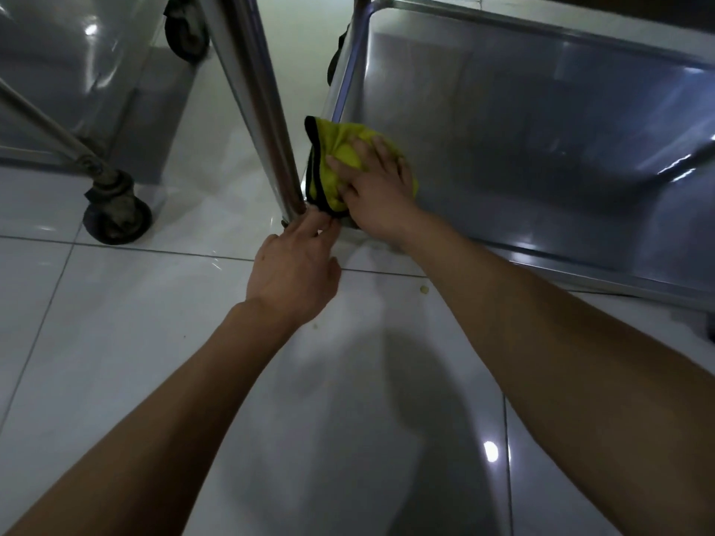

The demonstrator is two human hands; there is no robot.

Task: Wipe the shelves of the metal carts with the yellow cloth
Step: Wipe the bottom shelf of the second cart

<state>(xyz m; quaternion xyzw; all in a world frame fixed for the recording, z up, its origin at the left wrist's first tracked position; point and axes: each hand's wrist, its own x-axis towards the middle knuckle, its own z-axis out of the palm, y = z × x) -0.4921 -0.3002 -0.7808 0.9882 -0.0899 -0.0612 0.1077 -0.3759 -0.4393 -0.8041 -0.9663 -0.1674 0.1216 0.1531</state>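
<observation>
Pressing 1 yellow cloth (pixel 340 156) flat: right hand (pixel 377 187); left hand (pixel 296 272) pinching its edge; 2 carts.

- Cloth (pixel 340 148): part hidden beneath right hand (pixel 381 187) fingers.
- Left hand (pixel 294 272): fingertips obscured at cloth's black edge; grip unclear.
- Shelf (pixel 541 148): cut off beyond the fingers, rightward.
- Second cart (pixel 77 71): cropped left.

My right hand (pixel 377 191) presses the yellow cloth (pixel 336 148) flat on the near-left corner of a metal cart's bottom shelf (pixel 522 121). My left hand (pixel 294 272) pinches the cloth's black-edged corner beside the cart's upright post (pixel 251 90), above white floor tiles (pixel 116 342).
</observation>
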